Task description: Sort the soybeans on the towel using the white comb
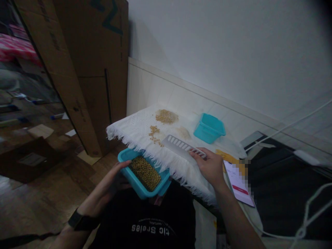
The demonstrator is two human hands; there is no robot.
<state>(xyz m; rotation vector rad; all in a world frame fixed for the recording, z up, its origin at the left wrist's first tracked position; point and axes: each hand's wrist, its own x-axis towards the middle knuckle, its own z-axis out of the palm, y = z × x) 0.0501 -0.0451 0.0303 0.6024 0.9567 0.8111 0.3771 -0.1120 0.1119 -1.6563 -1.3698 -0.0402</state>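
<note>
My left hand [118,174] grips the rim of a teal plastic tub [140,194] half full of small round yellow-brown beans [145,171]. The tub is just below the fringed edge of a white cloth [135,126]. In my right hand [211,166] is a flat grey slotted strip [176,145], its far end resting at the cloth beside some loose beans [155,133]. Farther back on the cloth lies a larger heap of beans [166,116]. A pale heap of fine grains [182,132] is behind the strip. Some fingers of my left hand are hidden under the tub.
A second teal tub [209,128] stands at the back right of the cloth, near the white wall [233,52]. A lit phone [238,183] lies right of my right forearm. White cables [302,231] run on the right. A tall cardboard box [98,69] stands at the left.
</note>
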